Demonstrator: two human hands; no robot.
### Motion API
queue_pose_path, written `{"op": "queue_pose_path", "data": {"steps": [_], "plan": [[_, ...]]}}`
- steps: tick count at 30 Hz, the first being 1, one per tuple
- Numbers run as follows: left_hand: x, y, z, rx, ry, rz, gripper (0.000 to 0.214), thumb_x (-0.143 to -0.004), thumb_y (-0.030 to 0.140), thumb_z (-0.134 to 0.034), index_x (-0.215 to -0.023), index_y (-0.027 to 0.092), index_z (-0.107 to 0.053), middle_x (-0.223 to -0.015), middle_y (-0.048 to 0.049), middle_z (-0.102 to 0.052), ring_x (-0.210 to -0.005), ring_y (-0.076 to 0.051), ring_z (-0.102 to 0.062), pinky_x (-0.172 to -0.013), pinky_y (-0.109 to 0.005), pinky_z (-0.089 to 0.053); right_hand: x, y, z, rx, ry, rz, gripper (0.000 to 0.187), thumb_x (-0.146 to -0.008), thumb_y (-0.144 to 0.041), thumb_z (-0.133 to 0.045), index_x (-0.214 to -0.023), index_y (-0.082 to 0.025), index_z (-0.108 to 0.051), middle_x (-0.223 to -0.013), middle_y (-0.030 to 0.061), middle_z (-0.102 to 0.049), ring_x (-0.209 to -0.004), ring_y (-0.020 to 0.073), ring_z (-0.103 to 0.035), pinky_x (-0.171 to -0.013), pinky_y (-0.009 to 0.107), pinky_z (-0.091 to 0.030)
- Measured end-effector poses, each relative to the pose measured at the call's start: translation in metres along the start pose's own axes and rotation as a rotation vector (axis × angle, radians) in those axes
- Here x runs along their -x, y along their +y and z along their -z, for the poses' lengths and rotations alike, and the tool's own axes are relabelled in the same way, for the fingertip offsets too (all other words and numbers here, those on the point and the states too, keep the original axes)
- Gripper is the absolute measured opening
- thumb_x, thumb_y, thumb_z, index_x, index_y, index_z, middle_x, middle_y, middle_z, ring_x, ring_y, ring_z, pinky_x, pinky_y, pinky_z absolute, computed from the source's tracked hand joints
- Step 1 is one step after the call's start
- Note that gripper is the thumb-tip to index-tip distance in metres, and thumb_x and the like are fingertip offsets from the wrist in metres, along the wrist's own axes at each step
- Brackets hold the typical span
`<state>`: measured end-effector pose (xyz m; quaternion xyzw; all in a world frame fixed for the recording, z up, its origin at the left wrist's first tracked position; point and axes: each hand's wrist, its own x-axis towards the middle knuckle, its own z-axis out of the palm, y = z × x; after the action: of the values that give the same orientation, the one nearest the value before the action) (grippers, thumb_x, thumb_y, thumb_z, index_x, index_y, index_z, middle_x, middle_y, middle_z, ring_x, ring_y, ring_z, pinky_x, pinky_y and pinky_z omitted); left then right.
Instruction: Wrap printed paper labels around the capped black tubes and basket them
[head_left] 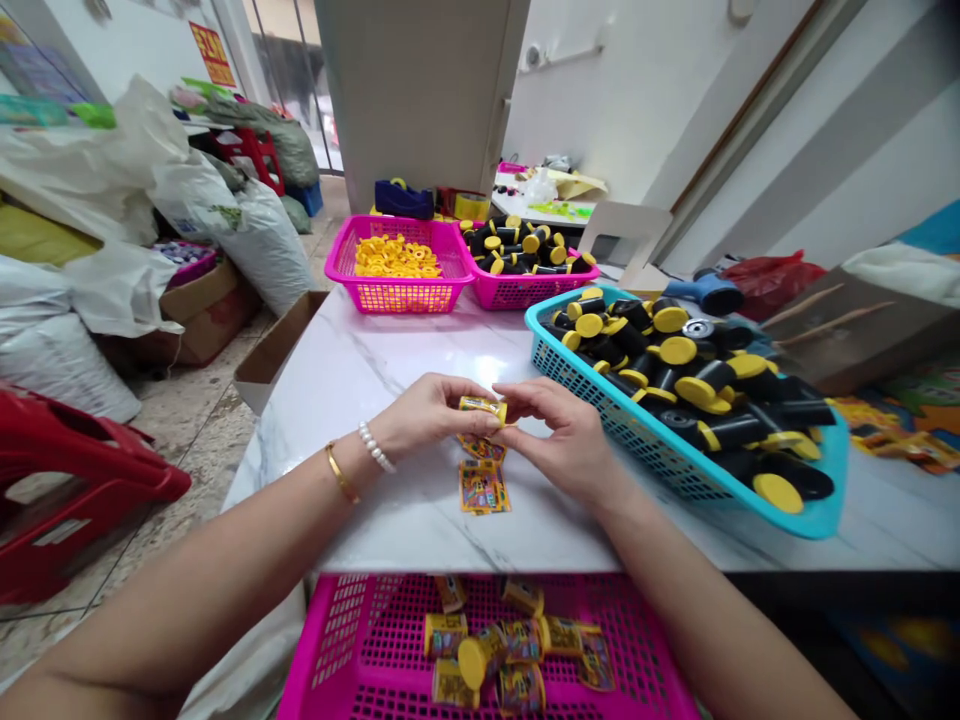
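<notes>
Over the middle of the white marbled table, my left hand (pixel 442 412) grips a small yellow canister (pixel 482 408) lying on its side, with a printed label around it. From the right, the fingers of my right hand (pixel 556 432) close on the canister's other end, thumb and forefinger touching it. Just below my hands lies a small stack of printed labels (pixel 484 487), orange and multicoloured, with more labels partly hidden under the fingers. A pink basket (pixel 330 640) below the table edge holds several wrapped yellow canisters (pixel 520 640).
To the right, a turquoise basket (pixel 547 335) is heaped with black canisters (pixel 660 375) with yellow lids. At the back, one pink basket (pixel 341 258) holds small yellow parts (pixel 397 257); another holds black canisters. A red stool (pixel 82 490) and white sacks (pixel 262 240) stand on the left.
</notes>
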<state>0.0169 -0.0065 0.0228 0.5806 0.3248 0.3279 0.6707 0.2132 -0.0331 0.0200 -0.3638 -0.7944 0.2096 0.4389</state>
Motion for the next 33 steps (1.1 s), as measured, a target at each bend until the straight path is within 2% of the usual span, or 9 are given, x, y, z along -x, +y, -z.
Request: {"op": "queue_pose_path", "data": {"steps": [5,8,13,20,24,26,29,31,33], "plan": [[-0.003,-0.004,0.006,0.033,-0.042,0.119,0.036,-0.078,0.041,-0.07,-0.099,0.013,-0.062,-0.075,-0.0058,-0.066,-0.058,-0.012,-0.059,-0.056,-0.028,-0.044,0.003,0.007,0.001,0.087,0.085,0.084,0.028,-0.079,-0.016,-0.069,-0.106,-0.02,-0.065,-0.096,0.0057,-0.066,-0.085,0.0169,-0.064,-0.08,0.035,-0.056],[-0.006,-0.007,0.005,-0.009,-0.016,0.013,0.029,-0.079,0.036,-0.07,-0.092,0.012,-0.062,-0.068,-0.0025,-0.062,-0.056,-0.01,-0.055,-0.054,-0.025,-0.041,0.004,0.011,-0.002,0.067,0.112,0.045,0.022,-0.078,-0.018,-0.071,-0.099,-0.02,-0.068,-0.093,0.0056,-0.065,-0.083,0.0172,-0.064,-0.077,0.035,-0.056],[-0.004,-0.006,0.0,-0.053,0.03,-0.109,0.026,-0.077,0.03,-0.072,-0.093,0.012,-0.063,-0.072,-0.0007,-0.062,-0.061,-0.009,-0.056,-0.06,-0.024,-0.044,0.002,0.015,-0.01,-0.278,0.13,-0.245,0.024,-0.073,-0.026,-0.077,-0.094,-0.018,-0.067,-0.088,0.0047,-0.068,-0.08,0.0182,-0.067,-0.078,0.036,-0.056],[-0.003,-0.01,0.001,0.184,-0.151,0.102,0.04,-0.079,0.049,-0.068,-0.086,0.01,-0.063,-0.071,-0.0063,-0.065,-0.047,-0.007,-0.053,-0.044,-0.02,-0.036,-0.003,0.012,0.005,-0.628,-0.135,-0.406,0.032,-0.079,-0.03,-0.072,-0.11,-0.022,-0.067,-0.1,0.0041,-0.069,-0.078,0.0147,-0.067,-0.074,0.031,-0.057],[-0.004,-0.013,0.0,0.253,-0.176,0.093,0.041,-0.081,0.051,-0.065,-0.093,0.012,-0.06,-0.067,-0.0047,-0.064,-0.043,-0.007,-0.052,-0.04,-0.019,-0.035,-0.001,0.015,0.004,-0.781,-0.062,-0.43,0.016,-0.074,-0.028,-0.076,-0.087,-0.022,-0.07,-0.084,0.0009,-0.07,-0.064,0.0147,-0.068,-0.056,0.028,-0.058],[-0.004,-0.014,0.0,0.246,-0.195,0.079,0.039,-0.079,0.048,-0.068,-0.094,0.013,-0.06,-0.066,-0.0045,-0.065,-0.042,-0.008,-0.053,-0.04,-0.019,-0.036,0.0,0.016,0.003,-0.82,-0.026,-0.468,0.016,-0.076,-0.031,-0.075,-0.088,-0.023,-0.07,-0.079,0.0,-0.069,-0.06,0.0149,-0.069,-0.05,0.027,-0.059],[-0.004,-0.015,-0.001,0.2,-0.18,0.1,0.044,-0.08,0.053,-0.065,-0.088,0.01,-0.063,-0.063,-0.0055,-0.064,-0.04,-0.007,-0.052,-0.039,-0.019,-0.035,0.001,0.017,0.003,-0.777,-0.072,-0.471,0.017,-0.078,-0.033,-0.072,-0.092,-0.023,-0.072,-0.099,0.0039,-0.069,-0.063,0.0146,-0.07,-0.055,0.03,-0.062],[-0.004,-0.016,-0.003,0.191,-0.164,0.097,0.05,-0.081,0.057,-0.062,-0.086,0.008,-0.065,-0.069,-0.0093,-0.067,-0.044,-0.008,-0.054,-0.04,-0.02,-0.037,0.0,0.018,0.003,-0.744,-0.083,-0.432,0.015,-0.079,-0.031,-0.072,-0.09,-0.023,-0.073,-0.116,0.0054,-0.063,-0.066,0.0136,-0.07,-0.059,0.032,-0.063],[-0.003,-0.016,-0.004,0.19,-0.166,0.085,0.051,-0.079,0.058,-0.063,-0.088,0.008,-0.066,-0.078,-0.0121,-0.069,-0.048,-0.009,-0.057,-0.042,-0.021,-0.039,0.0,0.016,0.005,-0.727,-0.089,-0.395,0.013,-0.079,-0.03,-0.071,-0.09,-0.023,-0.074,-0.121,0.0057,-0.059,-0.068,0.0136,-0.07,-0.06,0.033,-0.064]]}}
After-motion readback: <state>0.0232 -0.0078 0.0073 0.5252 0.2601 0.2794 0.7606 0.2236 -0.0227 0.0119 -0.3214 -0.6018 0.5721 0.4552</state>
